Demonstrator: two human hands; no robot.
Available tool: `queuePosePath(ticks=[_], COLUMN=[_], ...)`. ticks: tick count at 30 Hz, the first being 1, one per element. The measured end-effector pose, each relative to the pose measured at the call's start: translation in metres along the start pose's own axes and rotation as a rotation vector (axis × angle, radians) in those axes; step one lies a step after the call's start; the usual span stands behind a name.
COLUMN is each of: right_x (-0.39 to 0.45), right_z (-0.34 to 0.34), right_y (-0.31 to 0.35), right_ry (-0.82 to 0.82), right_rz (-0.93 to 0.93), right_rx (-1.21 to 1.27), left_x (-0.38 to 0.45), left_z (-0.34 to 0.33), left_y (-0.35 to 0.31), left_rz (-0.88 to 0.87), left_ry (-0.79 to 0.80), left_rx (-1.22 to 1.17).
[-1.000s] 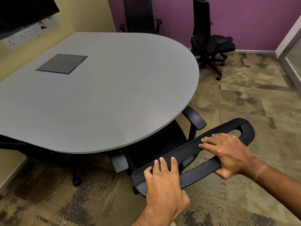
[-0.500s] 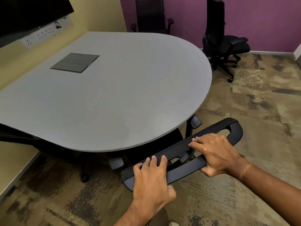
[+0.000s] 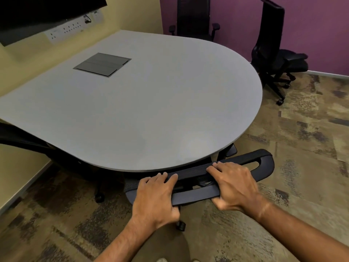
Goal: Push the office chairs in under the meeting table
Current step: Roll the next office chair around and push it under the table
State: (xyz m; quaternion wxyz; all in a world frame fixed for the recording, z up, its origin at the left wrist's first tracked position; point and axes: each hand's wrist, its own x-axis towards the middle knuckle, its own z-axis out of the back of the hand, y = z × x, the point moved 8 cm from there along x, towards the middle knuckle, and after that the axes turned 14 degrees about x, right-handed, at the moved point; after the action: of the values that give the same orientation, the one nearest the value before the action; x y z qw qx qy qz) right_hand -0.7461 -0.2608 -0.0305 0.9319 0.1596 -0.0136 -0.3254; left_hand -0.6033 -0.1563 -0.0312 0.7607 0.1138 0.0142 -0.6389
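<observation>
A black office chair's backrest top [image 3: 264, 163] lies right against the near rounded edge of the grey meeting table [image 3: 151, 103]. Its seat and most of its armrests are hidden under the tabletop. My left hand [image 3: 156, 197] grips the left part of the backrest top, fingers over the mesh. My right hand [image 3: 234, 186] grips it further right. Another black chair [image 3: 272, 53] stands away from the table at the far right, turned sideways. A third chair [image 3: 194, 17] stands at the table's far end by the purple wall.
Part of a dark chair [image 3: 28, 142] shows under the table's left edge, beside the yellow wall. A grey cable hatch [image 3: 103, 64] sits flush in the tabletop. A socket strip [image 3: 71, 28] and a dark screen hang on the left wall. Patterned carpet [image 3: 302, 148] spreads to the right.
The chair has rolled forward under the table: its seat and armrests, visible before, are now mostly hidden. Both hands kept their grip and moved forward with the backrest.
</observation>
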Motion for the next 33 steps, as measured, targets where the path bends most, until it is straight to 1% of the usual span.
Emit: queuePosePath(ticks=[4,9,14,19,28,33], right_x=[0.004,0.006,0.008,0.006,0.004,0.004], right_z=[-0.005,-0.01,-0.017,-0.019,-0.018,-0.018], right_y=[0.019,0.047,0.068,0.071,0.074,0.079], right_ry=[-0.03,-0.056,-0.049,-0.064,-0.115,-0.168], right_rz=[-0.033,-0.056,-0.079,-0.098,-0.093,-0.083], right_rx=[0.016,0.032,0.023,0.008,-0.002,-0.001], left_x=[-0.001,-0.006,-0.011,-0.015,-0.015,-0.016], left_z=[-0.003,-0.011,-0.012,-0.006,-0.009,-0.009], left_y=[0.024,0.05,0.068,0.067,0.069,0.075], left_rz=[0.025,0.033,0.036,0.02,-0.036,-0.037], left_ry=[-0.038,0.018,0.002,-0.058,-0.086,-0.156], left_rx=[-0.013,0.029,0.06,0.05,0.049,0.036])
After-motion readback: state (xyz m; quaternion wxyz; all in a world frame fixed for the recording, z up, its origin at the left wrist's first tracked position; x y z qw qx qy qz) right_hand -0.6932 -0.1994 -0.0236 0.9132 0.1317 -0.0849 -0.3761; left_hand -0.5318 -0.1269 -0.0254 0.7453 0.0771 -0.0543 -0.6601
